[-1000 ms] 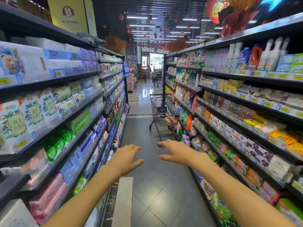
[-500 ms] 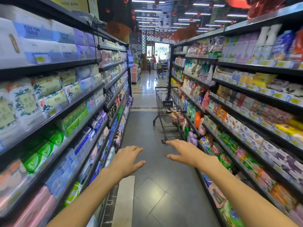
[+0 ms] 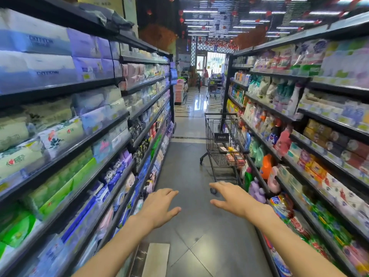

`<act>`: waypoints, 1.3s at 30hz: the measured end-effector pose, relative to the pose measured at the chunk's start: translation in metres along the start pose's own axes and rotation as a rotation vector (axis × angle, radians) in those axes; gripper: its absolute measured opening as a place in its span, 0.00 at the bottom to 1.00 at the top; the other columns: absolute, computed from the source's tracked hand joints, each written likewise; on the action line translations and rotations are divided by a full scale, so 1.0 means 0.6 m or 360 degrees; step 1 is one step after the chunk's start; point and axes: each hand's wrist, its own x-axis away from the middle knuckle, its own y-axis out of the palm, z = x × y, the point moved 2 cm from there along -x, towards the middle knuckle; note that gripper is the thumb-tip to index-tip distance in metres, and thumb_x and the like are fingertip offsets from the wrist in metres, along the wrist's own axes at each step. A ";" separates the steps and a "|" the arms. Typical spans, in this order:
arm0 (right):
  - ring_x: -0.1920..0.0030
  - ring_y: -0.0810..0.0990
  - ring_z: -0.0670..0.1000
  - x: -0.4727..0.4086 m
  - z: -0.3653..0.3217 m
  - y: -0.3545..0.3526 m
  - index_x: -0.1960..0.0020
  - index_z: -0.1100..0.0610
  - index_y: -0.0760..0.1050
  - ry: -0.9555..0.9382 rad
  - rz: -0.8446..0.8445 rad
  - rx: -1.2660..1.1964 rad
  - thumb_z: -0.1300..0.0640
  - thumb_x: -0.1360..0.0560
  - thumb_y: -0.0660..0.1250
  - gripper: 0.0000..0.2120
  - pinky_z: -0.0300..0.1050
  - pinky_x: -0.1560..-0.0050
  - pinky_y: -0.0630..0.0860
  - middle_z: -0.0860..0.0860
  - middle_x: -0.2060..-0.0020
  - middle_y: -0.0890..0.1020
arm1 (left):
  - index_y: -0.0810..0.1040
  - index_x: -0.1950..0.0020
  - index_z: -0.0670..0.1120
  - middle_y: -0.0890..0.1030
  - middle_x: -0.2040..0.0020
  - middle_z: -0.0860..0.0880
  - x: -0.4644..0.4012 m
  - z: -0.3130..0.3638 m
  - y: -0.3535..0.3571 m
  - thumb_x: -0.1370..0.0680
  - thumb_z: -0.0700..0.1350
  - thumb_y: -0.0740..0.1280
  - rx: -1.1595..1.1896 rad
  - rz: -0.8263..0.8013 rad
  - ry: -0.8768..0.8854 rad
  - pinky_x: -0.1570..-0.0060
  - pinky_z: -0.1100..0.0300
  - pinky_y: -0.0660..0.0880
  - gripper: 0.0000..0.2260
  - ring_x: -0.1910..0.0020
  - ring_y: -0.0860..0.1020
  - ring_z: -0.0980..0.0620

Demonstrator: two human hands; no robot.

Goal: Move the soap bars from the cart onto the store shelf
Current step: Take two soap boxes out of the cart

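Note:
A dark wire shopping cart [image 3: 214, 134] stands ahead in the aisle, close against the right-hand shelving. Small boxed soap bars [image 3: 232, 154], yellow, white and red, lie in its basket. The store shelf [image 3: 319, 148] on the right carries rows of boxed soaps and bottles. My left hand [image 3: 159, 208] and my right hand [image 3: 231, 198] are stretched out in front of me, palms down, fingers apart, both holding nothing. They are well short of the cart; its front wheel shows just past my right fingertips.
Tall shelving [image 3: 95, 140] with tissue packs lines the left side of the narrow aisle. Grey tiled floor [image 3: 185, 176] runs between the shelves toward a bright doorway. A second cart [image 3: 212, 88] and a person stand far down the aisle.
The cart and shelves have grown larger and nearer in view across the frames. Both hands stay outstretched and open in about the same pose.

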 end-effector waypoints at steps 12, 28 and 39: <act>0.28 0.69 0.54 -0.409 0.191 0.039 0.23 0.51 0.62 0.0007 0.0018 0.0091 0.37 0.24 0.64 0.34 0.50 0.30 0.68 0.50 0.28 0.70 | 0.64 0.21 0.50 0.69 0.25 0.49 -0.449 -0.182 0.058 0.26 0.70 0.49 0.0058 0.0017 0.0059 0.27 0.51 0.65 0.38 0.25 0.66 0.49; 0.33 0.73 0.57 -0.907 0.499 0.019 0.29 0.53 0.68 0.0234 0.0022 -0.0010 0.44 0.24 0.66 0.27 0.51 0.34 0.70 0.53 0.34 0.75 | 0.63 0.21 0.50 0.69 0.25 0.48 -1.094 -0.311 0.095 0.32 0.71 0.42 0.0057 -0.0093 0.0291 0.28 0.49 0.67 0.45 0.25 0.67 0.47; 0.30 0.70 0.55 -1.280 0.753 0.000 0.23 0.49 0.61 0.0172 -0.0108 -0.0013 0.43 0.21 0.63 0.30 0.52 0.33 0.70 0.51 0.29 0.71 | 0.63 0.21 0.49 0.69 0.24 0.47 -1.514 -0.389 0.101 0.29 0.72 0.45 -0.0006 -0.0120 0.0141 0.32 0.49 0.70 0.42 0.26 0.68 0.46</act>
